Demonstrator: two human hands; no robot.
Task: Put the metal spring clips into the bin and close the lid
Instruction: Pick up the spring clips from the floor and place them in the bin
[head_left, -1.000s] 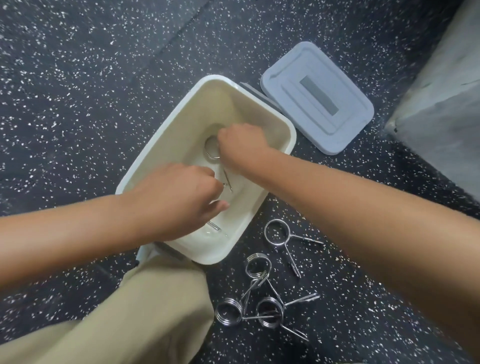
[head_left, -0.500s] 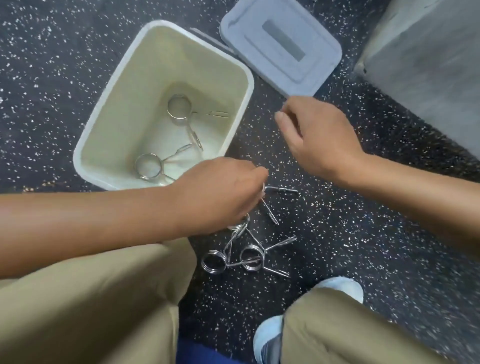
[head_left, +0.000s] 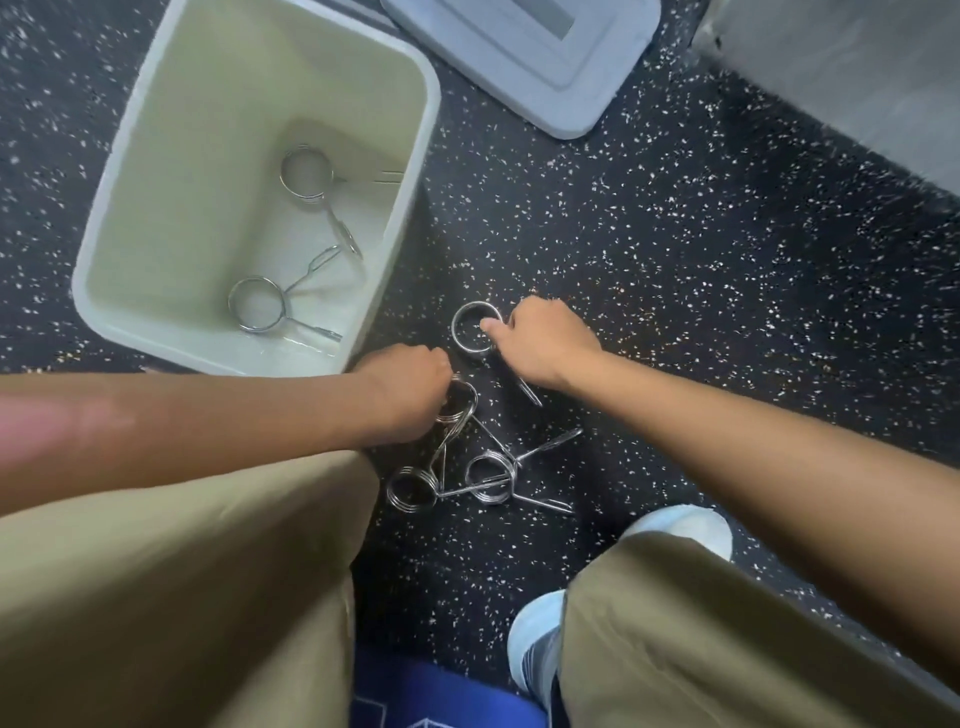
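Right hand (head_left: 545, 343) fingers pinch the silver coiled-wire spring clip (head_left: 474, 328), its handles running near-right under the palm; the cream plastic bin (head_left: 410, 171) lies far-left.

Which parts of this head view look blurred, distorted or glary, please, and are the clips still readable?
Head view: the left forearm near the frame edge is smeared, with a pinkish washed-out patch; the grey lid is soft and cut off at the top; wide-angle bending shows at the bin rim. Clips in the bin and floor clips stay legible, with small glints.

Speckled floor (head_left: 675, 260) carries bin (head_left: 156, 93), lid (head_left: 571, 88), spring clips (head_left: 488, 483).
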